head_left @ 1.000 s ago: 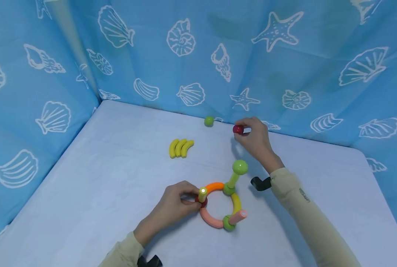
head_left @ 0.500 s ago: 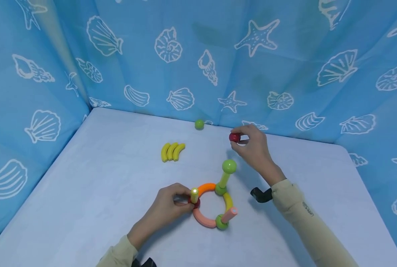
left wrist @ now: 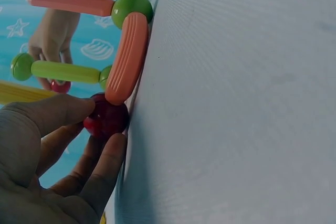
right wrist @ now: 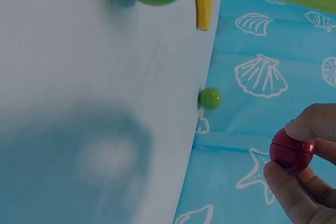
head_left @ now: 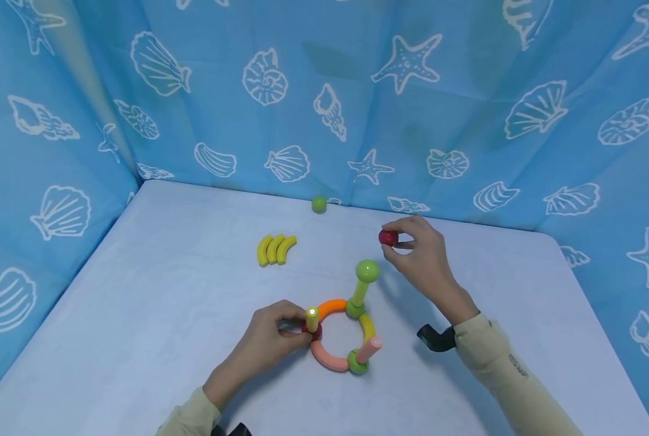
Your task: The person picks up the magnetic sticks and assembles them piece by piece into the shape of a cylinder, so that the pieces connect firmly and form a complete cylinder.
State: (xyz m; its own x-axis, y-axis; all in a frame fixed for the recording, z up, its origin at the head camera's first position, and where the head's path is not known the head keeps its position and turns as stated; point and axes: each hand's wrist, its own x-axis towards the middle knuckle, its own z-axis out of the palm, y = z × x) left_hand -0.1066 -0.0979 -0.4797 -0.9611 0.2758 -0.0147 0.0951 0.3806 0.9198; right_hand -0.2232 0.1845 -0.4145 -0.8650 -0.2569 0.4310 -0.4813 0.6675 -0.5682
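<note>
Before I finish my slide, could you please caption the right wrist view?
Right hand pinches a grooved red ball; a green ball sits near the blue seashell-print curtain.

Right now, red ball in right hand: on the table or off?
Off. The right hand pinches the red ball; the right wrist view shows it apart from the white table.

From above the near side, the head view faces forward and down across the tabletop (head_left: pixel 139 315) to the blue curtain (head_left: pixel 302 91), while the wrist views — close, low, rolled sideways — look far along that surface, all three sharing the right hand's (head_left: pixel 425 257) red ball (head_left: pixel 388 237).
</note>
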